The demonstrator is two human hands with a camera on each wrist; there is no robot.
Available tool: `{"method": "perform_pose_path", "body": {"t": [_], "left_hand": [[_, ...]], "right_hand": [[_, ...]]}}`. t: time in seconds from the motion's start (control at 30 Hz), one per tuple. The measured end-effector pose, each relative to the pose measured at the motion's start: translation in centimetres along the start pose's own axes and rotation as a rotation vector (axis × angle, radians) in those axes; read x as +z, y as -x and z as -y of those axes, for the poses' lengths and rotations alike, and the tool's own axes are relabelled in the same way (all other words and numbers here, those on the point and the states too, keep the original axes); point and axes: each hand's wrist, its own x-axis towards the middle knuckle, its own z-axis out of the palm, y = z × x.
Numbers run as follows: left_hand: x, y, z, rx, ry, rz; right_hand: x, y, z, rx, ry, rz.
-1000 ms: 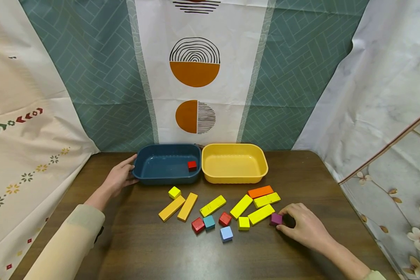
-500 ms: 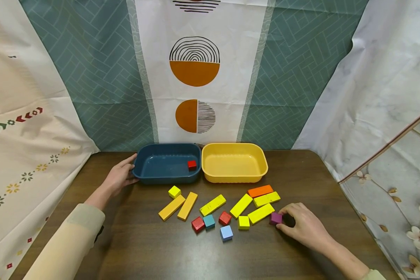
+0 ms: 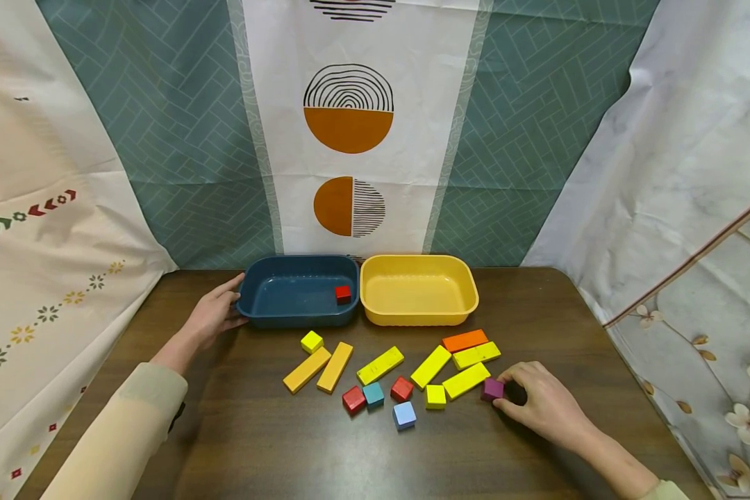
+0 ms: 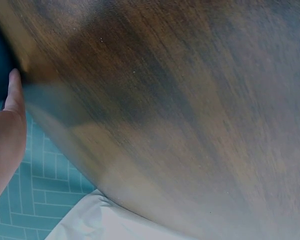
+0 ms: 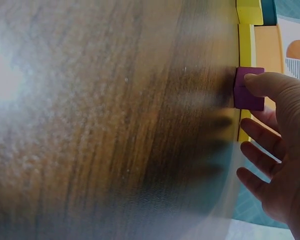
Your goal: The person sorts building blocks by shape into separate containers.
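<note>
At the lower right, my right hand (image 3: pixel 546 404) pinches a purple cube (image 3: pixel 492 390) between thumb and fingers. The right wrist view shows the thumb on the face of the purple cube (image 5: pixel 249 90), while the other fingers are spread apart below. The cube looks to be on or just above the table; which one I cannot tell. My left hand (image 3: pixel 211 314) lies against the left side of a dark blue tray (image 3: pixel 300 322), fingers fairly straight along its wall. A red cube (image 3: pixel 343 295) sits inside that tray. In the left wrist view only part of the left hand (image 4: pixel 7 130) shows.
Beside the blue tray stands a yellow tray (image 3: pixel 419 319). Across the brown table (image 3: pixel 275 444) lie several yellow and orange blocks, including an orange block (image 3: pixel 465 341), plus red cubes (image 3: pixel 353 401), a teal cube (image 3: pixel 373 396) and a light blue cube (image 3: pixel 404 416). Curtains hang behind.
</note>
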Motion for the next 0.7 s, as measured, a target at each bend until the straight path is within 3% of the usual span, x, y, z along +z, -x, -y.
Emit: {"method": "perform_pose_path", "body": {"t": [0.3,0.7], "left_hand": [[0.39,0.53,-0.72,-0.003,0.013,0.007],[-0.10,0.11,0.09,0.013,-0.034,-0.006]], "right_hand": [[0.26,0.11,0.03,0.028,-0.001,-0.001],[-0.47,-0.24,0.23,-0.005,0.004,-0.036]]}}
